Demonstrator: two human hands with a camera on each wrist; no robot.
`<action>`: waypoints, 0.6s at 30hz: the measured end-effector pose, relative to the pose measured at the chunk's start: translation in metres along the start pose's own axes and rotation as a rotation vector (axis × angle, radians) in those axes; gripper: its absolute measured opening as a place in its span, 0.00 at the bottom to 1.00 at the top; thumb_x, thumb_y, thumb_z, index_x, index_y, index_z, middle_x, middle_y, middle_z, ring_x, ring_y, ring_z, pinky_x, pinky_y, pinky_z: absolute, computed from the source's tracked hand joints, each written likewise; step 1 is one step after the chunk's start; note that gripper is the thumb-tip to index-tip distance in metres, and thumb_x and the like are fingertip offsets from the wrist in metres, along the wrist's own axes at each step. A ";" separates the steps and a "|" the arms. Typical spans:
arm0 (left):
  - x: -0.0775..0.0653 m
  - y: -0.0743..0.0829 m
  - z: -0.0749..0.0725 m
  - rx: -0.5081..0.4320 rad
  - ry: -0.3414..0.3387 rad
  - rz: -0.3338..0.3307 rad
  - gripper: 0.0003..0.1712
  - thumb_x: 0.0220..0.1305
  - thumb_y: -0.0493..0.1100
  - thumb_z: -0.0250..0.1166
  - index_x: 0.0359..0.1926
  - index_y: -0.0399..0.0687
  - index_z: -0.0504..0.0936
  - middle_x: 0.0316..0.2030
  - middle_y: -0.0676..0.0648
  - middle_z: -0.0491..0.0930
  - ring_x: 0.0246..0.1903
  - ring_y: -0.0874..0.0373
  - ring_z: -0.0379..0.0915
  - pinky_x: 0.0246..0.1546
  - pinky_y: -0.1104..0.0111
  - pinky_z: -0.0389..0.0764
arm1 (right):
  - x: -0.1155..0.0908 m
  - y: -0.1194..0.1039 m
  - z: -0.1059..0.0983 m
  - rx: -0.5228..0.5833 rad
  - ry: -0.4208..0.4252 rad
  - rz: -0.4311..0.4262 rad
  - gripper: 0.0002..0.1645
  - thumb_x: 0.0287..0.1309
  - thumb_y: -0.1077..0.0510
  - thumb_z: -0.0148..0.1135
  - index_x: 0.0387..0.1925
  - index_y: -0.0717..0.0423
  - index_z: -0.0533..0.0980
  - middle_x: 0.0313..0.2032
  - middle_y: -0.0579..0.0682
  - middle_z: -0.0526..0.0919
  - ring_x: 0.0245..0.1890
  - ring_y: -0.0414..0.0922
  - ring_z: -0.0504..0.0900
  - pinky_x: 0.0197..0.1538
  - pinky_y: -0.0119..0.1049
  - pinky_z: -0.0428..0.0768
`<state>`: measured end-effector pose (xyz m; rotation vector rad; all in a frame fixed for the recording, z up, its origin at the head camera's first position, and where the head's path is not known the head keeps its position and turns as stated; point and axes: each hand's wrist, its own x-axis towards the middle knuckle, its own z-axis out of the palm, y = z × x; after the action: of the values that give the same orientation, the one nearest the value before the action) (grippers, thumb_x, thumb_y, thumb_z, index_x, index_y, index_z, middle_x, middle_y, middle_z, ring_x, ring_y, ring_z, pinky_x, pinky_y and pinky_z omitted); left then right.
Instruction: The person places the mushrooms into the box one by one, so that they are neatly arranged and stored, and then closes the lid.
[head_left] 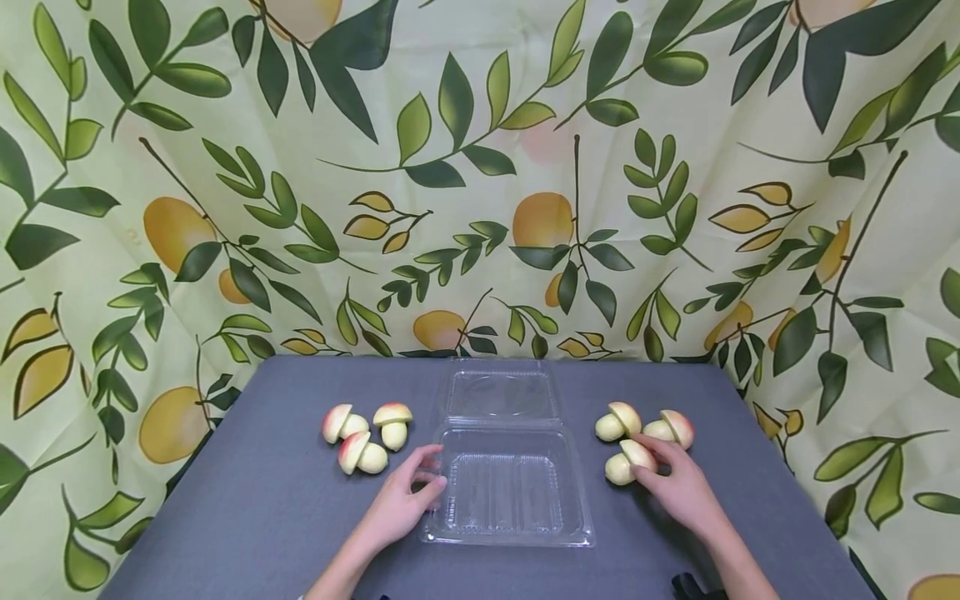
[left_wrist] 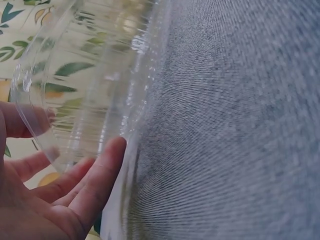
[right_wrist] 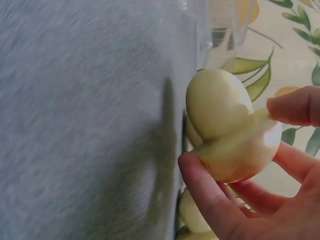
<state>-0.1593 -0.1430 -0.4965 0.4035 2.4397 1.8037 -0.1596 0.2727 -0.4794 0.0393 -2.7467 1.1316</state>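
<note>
The right hand (head_left: 678, 492) pinches a toy mushroom (head_left: 628, 462) near the worktop's (head_left: 247, 508) right edge. The left hand (head_left: 401, 500), fingers relaxed, touches the open clear clamshell container (head_left: 510, 492) at the worktop's centre.

left hand (head_left: 401, 498) lies with relaxed fingers spread forward; right hand (head_left: 678, 487) reaches forward, thumb and fingers curled, pinching.

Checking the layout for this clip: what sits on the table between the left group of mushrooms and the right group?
In the head view, the open clear plastic container lies between the left mushrooms and the right mushrooms; the left hand touches its edge.
</note>
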 end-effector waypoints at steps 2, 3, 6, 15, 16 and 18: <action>0.001 0.000 0.000 0.004 -0.003 0.003 0.29 0.70 0.38 0.64 0.68 0.37 0.69 0.53 0.31 0.75 0.47 0.48 0.80 0.33 0.66 0.87 | 0.000 -0.003 0.000 0.019 -0.021 0.000 0.29 0.60 0.56 0.69 0.62 0.59 0.78 0.57 0.58 0.81 0.49 0.51 0.81 0.49 0.42 0.78; 0.002 0.000 0.001 -0.001 -0.002 0.001 0.29 0.70 0.37 0.64 0.68 0.37 0.69 0.53 0.31 0.75 0.46 0.48 0.80 0.33 0.66 0.87 | 0.000 -0.005 -0.001 0.025 -0.031 0.000 0.29 0.60 0.56 0.69 0.63 0.59 0.77 0.57 0.58 0.81 0.50 0.52 0.81 0.49 0.43 0.78; 0.002 0.001 0.001 -0.011 -0.004 0.000 0.29 0.69 0.36 0.65 0.68 0.37 0.69 0.52 0.32 0.76 0.46 0.48 0.80 0.32 0.66 0.87 | 0.001 -0.010 -0.002 0.039 -0.053 0.003 0.30 0.60 0.55 0.70 0.62 0.59 0.77 0.55 0.57 0.81 0.51 0.54 0.81 0.51 0.47 0.77; 0.004 -0.001 -0.001 -0.009 -0.014 -0.001 0.28 0.69 0.35 0.65 0.67 0.37 0.69 0.52 0.32 0.75 0.45 0.46 0.80 0.32 0.66 0.87 | 0.002 -0.031 -0.007 0.092 -0.068 -0.004 0.28 0.62 0.52 0.70 0.61 0.55 0.76 0.52 0.55 0.82 0.53 0.53 0.81 0.50 0.45 0.79; 0.004 -0.001 -0.002 0.003 -0.016 -0.002 0.28 0.69 0.35 0.65 0.67 0.38 0.69 0.52 0.32 0.75 0.45 0.47 0.80 0.32 0.66 0.87 | 0.002 -0.034 -0.007 0.102 -0.067 -0.016 0.28 0.61 0.52 0.71 0.61 0.55 0.77 0.52 0.54 0.83 0.52 0.52 0.81 0.50 0.43 0.79; 0.005 -0.002 -0.002 0.026 -0.021 -0.002 0.28 0.69 0.36 0.65 0.67 0.38 0.69 0.52 0.32 0.75 0.45 0.48 0.80 0.32 0.66 0.87 | 0.001 -0.039 -0.007 0.125 -0.065 -0.042 0.27 0.61 0.53 0.71 0.61 0.56 0.77 0.51 0.52 0.83 0.50 0.50 0.82 0.47 0.39 0.80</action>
<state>-0.1648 -0.1444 -0.4977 0.4195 2.4514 1.7590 -0.1561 0.2502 -0.4473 0.1516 -2.7128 1.3109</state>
